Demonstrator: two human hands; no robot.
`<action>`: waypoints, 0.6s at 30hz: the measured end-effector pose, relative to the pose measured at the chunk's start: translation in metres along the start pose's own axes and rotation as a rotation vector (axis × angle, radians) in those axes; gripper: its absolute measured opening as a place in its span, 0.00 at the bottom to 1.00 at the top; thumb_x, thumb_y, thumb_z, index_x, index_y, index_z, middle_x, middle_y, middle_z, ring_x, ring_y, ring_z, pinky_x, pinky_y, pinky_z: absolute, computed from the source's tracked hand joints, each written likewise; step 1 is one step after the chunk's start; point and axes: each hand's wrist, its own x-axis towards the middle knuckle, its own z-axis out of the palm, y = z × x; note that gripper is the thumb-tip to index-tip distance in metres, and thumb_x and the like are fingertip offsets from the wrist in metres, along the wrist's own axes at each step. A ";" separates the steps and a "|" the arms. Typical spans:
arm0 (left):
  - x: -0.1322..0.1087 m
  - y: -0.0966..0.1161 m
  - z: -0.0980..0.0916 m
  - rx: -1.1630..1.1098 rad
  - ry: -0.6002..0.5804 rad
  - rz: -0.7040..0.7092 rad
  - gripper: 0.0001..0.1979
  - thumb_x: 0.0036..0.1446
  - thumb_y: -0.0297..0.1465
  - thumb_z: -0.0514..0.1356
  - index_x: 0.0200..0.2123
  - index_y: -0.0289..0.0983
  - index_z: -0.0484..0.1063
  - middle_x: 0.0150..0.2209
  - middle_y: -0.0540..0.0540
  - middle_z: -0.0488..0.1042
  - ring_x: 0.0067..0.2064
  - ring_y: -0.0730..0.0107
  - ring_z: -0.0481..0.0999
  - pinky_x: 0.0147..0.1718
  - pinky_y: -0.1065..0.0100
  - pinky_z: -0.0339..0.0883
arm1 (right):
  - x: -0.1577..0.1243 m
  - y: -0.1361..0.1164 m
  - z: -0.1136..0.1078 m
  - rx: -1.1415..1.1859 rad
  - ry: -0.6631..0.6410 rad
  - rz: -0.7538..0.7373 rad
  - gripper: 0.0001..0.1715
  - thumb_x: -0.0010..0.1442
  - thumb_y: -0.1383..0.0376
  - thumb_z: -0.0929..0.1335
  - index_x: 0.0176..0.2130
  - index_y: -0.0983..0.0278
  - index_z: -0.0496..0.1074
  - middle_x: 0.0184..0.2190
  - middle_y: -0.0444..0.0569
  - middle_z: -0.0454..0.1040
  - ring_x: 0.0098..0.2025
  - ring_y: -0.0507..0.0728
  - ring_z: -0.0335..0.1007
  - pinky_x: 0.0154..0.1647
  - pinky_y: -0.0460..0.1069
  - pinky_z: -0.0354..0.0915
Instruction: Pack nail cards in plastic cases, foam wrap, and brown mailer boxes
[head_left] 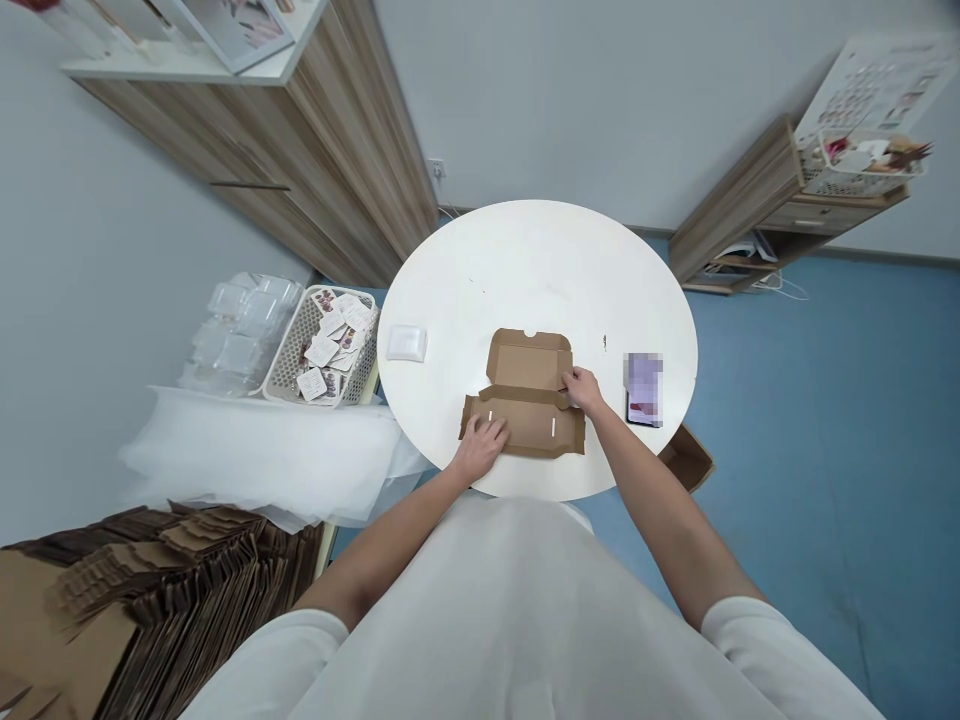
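Note:
An unfolded brown cardboard mailer box lies on the round white table, its lid panel tipped toward the far side and two short white strips on its base. My left hand rests on the near left part of the base with its fingers laid out over the cardboard. At the right end of the crease between lid and base, my right hand pinches a flap of the box between thumb and fingers.
A phone lies to the right and a small clear plastic case to the left. Left of the table stand a white basket of printed cards, clear plastic boxes, white sheeting and stacked flat cardboard. An open carton sits below right.

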 end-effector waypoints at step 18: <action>0.039 -0.004 -0.017 0.204 -0.188 -0.117 0.49 0.38 0.29 0.60 0.62 0.29 0.38 0.64 0.36 0.38 0.63 0.53 0.23 0.57 0.43 0.27 | -0.026 -0.014 0.002 -0.305 -0.027 -0.107 0.14 0.54 0.60 0.58 0.33 0.65 0.67 0.31 0.52 0.73 0.33 0.56 0.69 0.31 0.48 0.62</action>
